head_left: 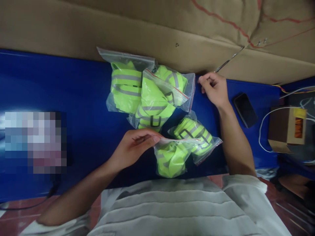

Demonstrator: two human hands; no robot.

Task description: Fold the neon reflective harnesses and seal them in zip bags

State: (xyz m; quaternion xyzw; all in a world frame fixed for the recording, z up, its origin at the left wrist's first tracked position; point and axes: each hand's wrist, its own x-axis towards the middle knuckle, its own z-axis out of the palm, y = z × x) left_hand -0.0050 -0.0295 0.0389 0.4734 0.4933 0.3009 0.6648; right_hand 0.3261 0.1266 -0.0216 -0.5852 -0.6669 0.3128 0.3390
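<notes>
Several clear zip bags with folded neon-yellow reflective vests lie on a blue table [61, 88]. My left hand [134, 146] pinches the top edge of the nearest bag [171, 157], which lies at the table's front edge. Another bagged vest [194, 132] lies just behind it. Two more bags [125, 83] [161, 93] overlap farther back. My right hand [214, 88] rests on the table beside the red-sealed edge of the rear bag, fingers curled together in a pinch; what they hold is too small to name.
A black phone [245, 109] lies right of my right forearm. A brown cardboard box [286, 127] with white cables stands at the far right. Brown paper [157, 29] and a thin metal rod [228, 60] lie behind the table. A blurred patch [35, 141] sits at left.
</notes>
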